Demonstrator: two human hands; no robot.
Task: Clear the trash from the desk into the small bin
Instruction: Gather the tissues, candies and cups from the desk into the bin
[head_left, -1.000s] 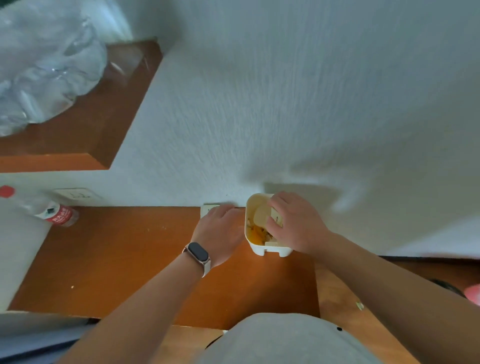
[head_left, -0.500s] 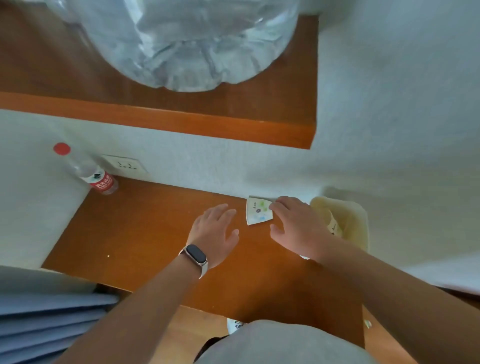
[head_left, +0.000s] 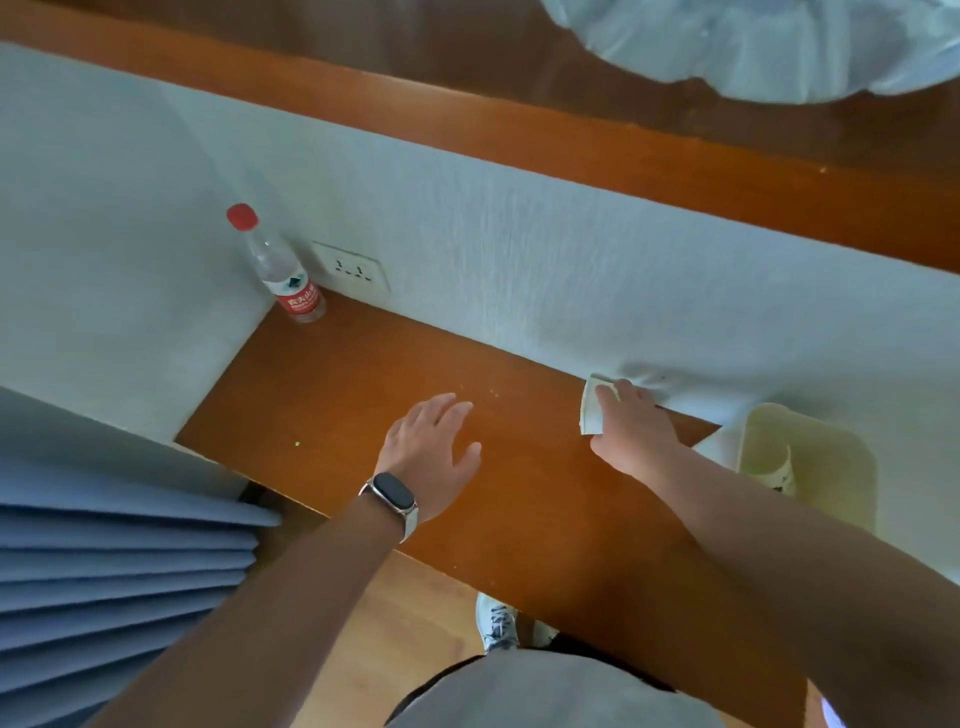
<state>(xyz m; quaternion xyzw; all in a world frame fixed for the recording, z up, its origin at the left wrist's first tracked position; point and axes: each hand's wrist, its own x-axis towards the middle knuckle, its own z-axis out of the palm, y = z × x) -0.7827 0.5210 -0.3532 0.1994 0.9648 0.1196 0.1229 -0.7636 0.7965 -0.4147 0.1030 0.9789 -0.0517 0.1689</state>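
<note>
A small white printed paper packet (head_left: 591, 411) lies on the brown desk (head_left: 363, 395) against the wall. My right hand (head_left: 631, 431) rests on its right side, fingers over it. The pale cream small bin (head_left: 852, 457) stands at the desk's right end, just right of that hand, with a paper cup (head_left: 779, 470) inside. My left hand (head_left: 434, 452), a watch on the wrist, hovers flat over the desk's middle with fingers spread and nothing in it.
A clear water bottle (head_left: 283, 270) with a red cap and red label stands in the desk's far left corner beside a wall socket (head_left: 350, 267). A wooden shelf (head_left: 571, 135) with a crumpled plastic bag (head_left: 753, 47) overhangs the desk. Blue pleated fabric (head_left: 114, 577) is at the left.
My right hand left the bin and came down on the paper packet. My left hand drew back from the packet, opened flat. The view swung left, bringing the bottle and socket into fuller view.
</note>
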